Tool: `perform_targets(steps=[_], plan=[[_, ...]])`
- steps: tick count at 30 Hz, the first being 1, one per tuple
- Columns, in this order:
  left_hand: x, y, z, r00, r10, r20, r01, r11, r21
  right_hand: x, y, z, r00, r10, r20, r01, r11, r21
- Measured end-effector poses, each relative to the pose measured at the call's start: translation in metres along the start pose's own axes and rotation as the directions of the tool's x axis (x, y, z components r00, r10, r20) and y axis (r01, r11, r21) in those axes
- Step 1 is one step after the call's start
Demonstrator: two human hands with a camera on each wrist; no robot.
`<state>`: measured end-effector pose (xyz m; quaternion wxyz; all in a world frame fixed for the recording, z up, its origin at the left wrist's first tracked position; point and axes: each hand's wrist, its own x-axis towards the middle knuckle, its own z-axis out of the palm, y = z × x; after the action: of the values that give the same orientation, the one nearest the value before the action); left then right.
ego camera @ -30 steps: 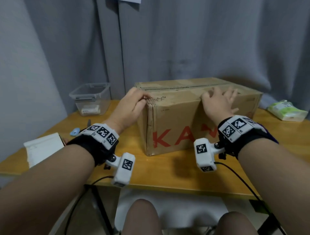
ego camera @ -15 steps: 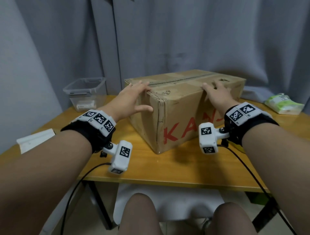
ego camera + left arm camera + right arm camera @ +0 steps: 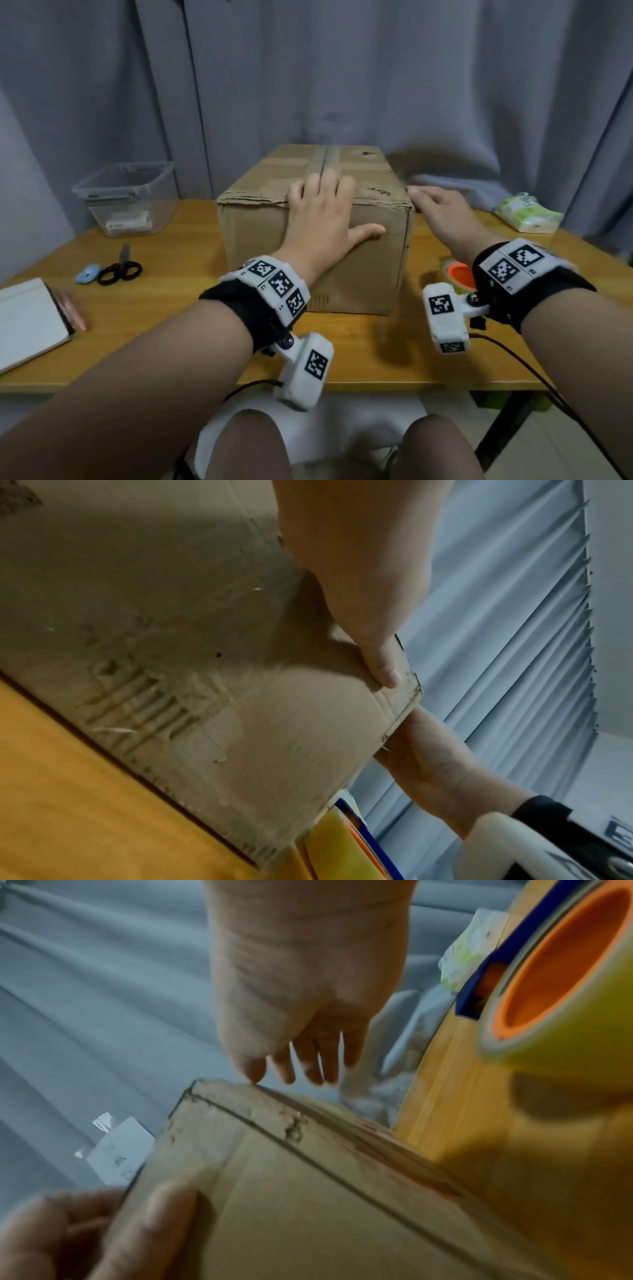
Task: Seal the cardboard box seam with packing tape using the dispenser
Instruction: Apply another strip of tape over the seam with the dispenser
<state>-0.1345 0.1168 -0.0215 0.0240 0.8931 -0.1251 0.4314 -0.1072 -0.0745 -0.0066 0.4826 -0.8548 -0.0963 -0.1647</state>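
Observation:
A brown cardboard box [image 3: 267, 222] stands on the wooden table [image 3: 171, 325] with a short end facing me. Its top seam [image 3: 323, 159] runs straight away from me. My left hand [image 3: 322, 212] lies over the near top edge, fingers flat on the top, thumb spread on the front face [image 3: 171, 615]. My right hand [image 3: 442, 212] is at the top right corner with straight fingers, its fingertips [image 3: 253, 1069] just touching the box edge. The tape dispenser [image 3: 457, 274], with a clear roll on an orange core [image 3: 561, 982], sits on the table right of the box, partly hidden by my right wrist.
A clear plastic bin [image 3: 126, 195] stands at the back left. Black scissors [image 3: 121, 269] and a small blue item [image 3: 87, 274] lie left of the box, a white book [image 3: 30, 318] at the left edge. A green tissue pack [image 3: 527, 212] lies back right. Grey curtains hang behind.
The box has been turned so its short end faces me instead of the long printed side. My left hand moved to the near top edge; my right hand came off the top to the right corner.

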Motion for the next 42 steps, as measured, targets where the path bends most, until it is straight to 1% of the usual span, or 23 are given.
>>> perform_targets(steps=[2,4,6,8,10,12,15,18,20,22,24,27,28,29,30,31,32,33,34,36,38,40,42], plan=[[0.006,0.014,0.012,0.999,0.018,-0.039,-0.017,1.000,0.018,0.006,0.020,-0.014,0.992,0.049,-0.116,-0.077,0.964,-0.255],[0.011,0.025,0.021,0.997,0.028,-0.066,-0.024,0.998,0.066,0.010,0.045,-0.029,0.967,0.190,-0.172,-0.249,0.856,-0.453],[0.014,0.030,0.028,0.996,0.043,-0.082,-0.034,0.993,0.115,0.010,0.067,-0.039,0.901,0.400,-0.169,-0.425,0.733,-0.531],[0.018,0.032,0.034,0.992,0.067,-0.106,-0.052,0.989,0.141,0.006,0.081,-0.042,0.827,0.554,-0.100,-0.518,0.678,-0.522],[0.020,0.032,0.039,0.988,0.083,-0.134,-0.061,0.985,0.159,0.004,0.093,-0.041,0.831,0.550,-0.081,-0.496,0.668,-0.555],[0.021,0.034,0.040,0.985,0.091,-0.148,-0.064,0.983,0.174,0.002,0.102,-0.040,0.845,0.520,-0.124,-0.478,0.631,-0.611],[0.025,0.038,0.039,0.987,0.103,-0.123,-0.082,0.983,0.163,-0.003,0.108,-0.041,0.825,0.542,-0.163,-0.514,0.598,-0.615],[0.029,0.037,0.037,0.978,0.187,-0.096,-0.174,0.976,0.131,-0.003,0.106,-0.040,0.816,0.534,-0.220,-0.576,0.718,-0.391],[0.033,0.032,0.033,0.970,0.233,-0.069,-0.230,0.972,0.050,-0.003,0.095,-0.043,0.845,0.446,-0.295,-0.505,0.846,-0.169],[0.038,0.025,0.023,0.969,0.245,0.023,-0.244,0.968,-0.054,-0.001,0.078,-0.049,0.885,0.318,-0.341,-0.346,0.938,-0.025],[0.041,0.015,0.006,0.939,0.296,0.173,-0.276,0.952,-0.129,0.000,0.059,-0.058,0.906,0.216,-0.365,-0.227,0.974,0.012],[0.040,-0.007,-0.027,0.902,0.311,0.298,-0.277,0.949,-0.153,0.003,0.028,-0.073,0.923,0.107,-0.371,-0.143,0.987,-0.070],[0.038,-0.017,-0.035,0.906,0.250,0.341,-0.229,0.968,-0.101,0.002,0.016,-0.077,0.928,0.077,-0.364,-0.123,0.987,-0.106],[0.036,-0.029,-0.041,0.906,0.138,0.399,-0.146,0.989,-0.012,0.004,0.005,-0.081,0.933,0.053,-0.357,-0.109,0.984,-0.140],[0.034,-0.041,-0.048,0.883,-0.014,0.468,-0.036,0.995,0.097,0.003,-0.008,-0.084,0.939,0.026,-0.343,-0.085,0.983,-0.160],[0.032,-0.053,-0.055,0.831,-0.156,0.534,0.072,0.982,0.175,0.004,-0.022,-0.086,0.946,0.002,-0.323,-0.057,0.986,-0.158],[0.031,-0.062,-0.060,0.767,-0.240,0.595,0.157,0.969,0.188,0.004,-0.036,-0.087,0.956,-0.018,-0.293,-0.024,0.990,-0.139],[0.030,-0.069,-0.063,0.721,-0.254,0.645,0.217,0.966,0.139,0.005,-0.049,-0.086,0.968,-0.036,-0.250,0.010,0.994,-0.108],[0.030,-0.072,-0.065,0.709,-0.221,0.669,0.249,0.967,0.055,0.004,-0.063,-0.084,0.980,-0.062,-0.187,0.046,0.995,-0.087],[0.027,-0.068,-0.069,0.747,-0.131,0.652,0.246,0.965,-0.088,0.001,-0.083,-0.073,0.988,-0.146,-0.050,0.138,0.983,-0.124],[0.024,-0.062,-0.070,0.765,-0.099,0.637,0.254,0.955,-0.157,-0.002,-0.096,-0.059,0.974,-0.221,0.056,0.226,0.965,-0.131],[0.024,-0.061,-0.072,0.758,-0.100,0.645,0.286,0.939,-0.190,-0.006,-0.104,-0.047,0.956,-0.245,0.164,0.262,0.960,-0.094],[0.030,-0.064,-0.085,0.805,-0.145,0.575,0.375,0.876,-0.304,-0.009,-0.112,-0.040,0.936,-0.261,0.236,0.290,0.952,-0.095]])
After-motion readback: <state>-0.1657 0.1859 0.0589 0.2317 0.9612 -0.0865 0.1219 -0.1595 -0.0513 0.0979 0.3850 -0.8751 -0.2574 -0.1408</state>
